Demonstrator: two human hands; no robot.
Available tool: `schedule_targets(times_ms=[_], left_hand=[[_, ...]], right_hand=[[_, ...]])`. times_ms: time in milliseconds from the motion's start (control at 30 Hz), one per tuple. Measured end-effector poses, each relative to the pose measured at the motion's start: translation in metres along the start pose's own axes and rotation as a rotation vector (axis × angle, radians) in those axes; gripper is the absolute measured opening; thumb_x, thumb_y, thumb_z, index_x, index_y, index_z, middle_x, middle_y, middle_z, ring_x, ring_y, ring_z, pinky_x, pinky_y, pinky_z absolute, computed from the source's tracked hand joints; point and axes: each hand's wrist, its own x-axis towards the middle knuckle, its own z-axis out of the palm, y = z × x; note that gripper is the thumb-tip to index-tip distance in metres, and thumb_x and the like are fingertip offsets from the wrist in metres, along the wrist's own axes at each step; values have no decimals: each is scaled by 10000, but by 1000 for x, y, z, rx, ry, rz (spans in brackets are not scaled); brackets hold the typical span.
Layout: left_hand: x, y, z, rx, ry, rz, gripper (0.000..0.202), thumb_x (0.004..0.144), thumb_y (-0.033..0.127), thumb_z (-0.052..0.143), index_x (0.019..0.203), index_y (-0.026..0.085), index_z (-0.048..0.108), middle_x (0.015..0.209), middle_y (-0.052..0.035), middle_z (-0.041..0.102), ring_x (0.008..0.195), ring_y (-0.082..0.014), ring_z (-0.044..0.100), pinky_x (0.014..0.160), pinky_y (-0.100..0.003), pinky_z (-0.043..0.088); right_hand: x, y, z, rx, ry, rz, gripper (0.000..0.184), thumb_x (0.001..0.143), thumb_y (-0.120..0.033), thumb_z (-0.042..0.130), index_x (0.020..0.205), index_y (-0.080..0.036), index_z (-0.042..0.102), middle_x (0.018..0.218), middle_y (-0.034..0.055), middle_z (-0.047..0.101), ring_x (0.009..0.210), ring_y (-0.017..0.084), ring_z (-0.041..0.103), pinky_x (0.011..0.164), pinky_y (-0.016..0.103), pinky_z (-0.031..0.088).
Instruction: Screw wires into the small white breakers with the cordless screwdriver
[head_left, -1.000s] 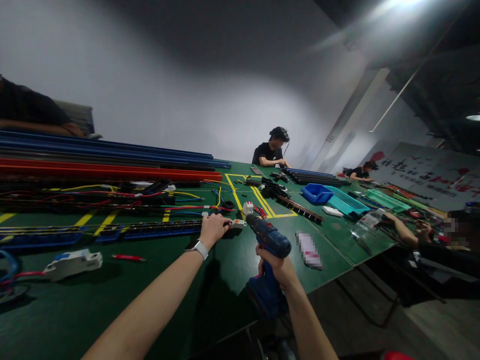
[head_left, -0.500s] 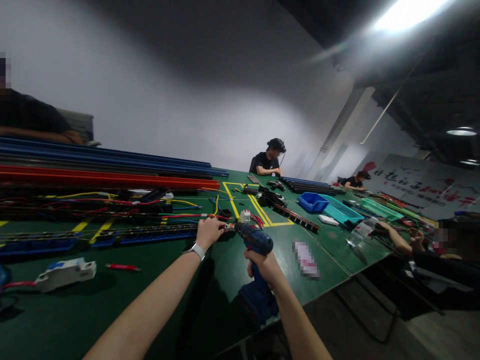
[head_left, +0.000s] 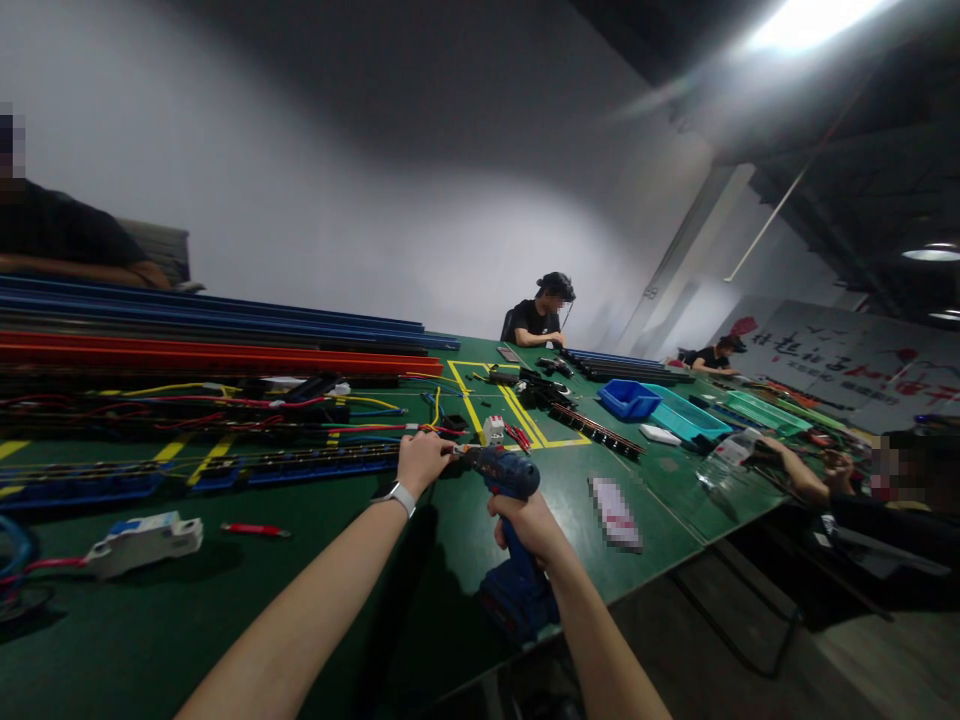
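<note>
My right hand (head_left: 531,528) is wrapped round the grip of a blue cordless drill (head_left: 508,472), its battery base low near the table's front edge. The drill's nose points left, at the fingers of my left hand (head_left: 424,462). That hand is closed in a pinch, with a watch on its wrist; a small pale and orange bit shows at its fingertips, too small to name. Just behind the drill stands a small white block with red marks (head_left: 493,430). Beside it lie several short red wires (head_left: 517,436).
On the green table (head_left: 330,590) lie a white circuit breaker (head_left: 146,545), a red wire piece (head_left: 255,530), blue rails with wiring (head_left: 322,464) and red channels (head_left: 225,355). Blue (head_left: 628,400) and teal bins (head_left: 686,412) stand to the right. Other people sit around; one hand holds a plastic bottle (head_left: 727,455).
The drill has moved slightly left, closer to my left hand's fingertips. My view has shifted a little. Both hands keep their hold.
</note>
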Motion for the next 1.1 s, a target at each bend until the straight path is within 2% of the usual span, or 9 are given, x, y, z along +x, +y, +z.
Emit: schedule_targets(times_ms=[567, 1100], left_hand=[[-2, 0, 2, 8, -6, 18, 343, 827, 575, 521, 1036, 406, 735, 1004, -70, 705, 978, -271, 556, 840, -395, 297], [-1, 0, -2, -9, -22, 6, 346, 817, 595, 517, 994, 406, 747, 978, -57, 707, 964, -256, 561, 842, -380, 302]], right_hand=[[-1, -1, 3, -21, 3, 3, 177, 626, -185, 547, 801, -189, 523, 468, -79, 475, 328, 118, 485, 355, 220, 331], [4, 4, 1, -26, -38, -33, 135, 632, -181, 534, 765, -191, 511, 472, -81, 461, 322, 113, 480, 336, 212, 335]])
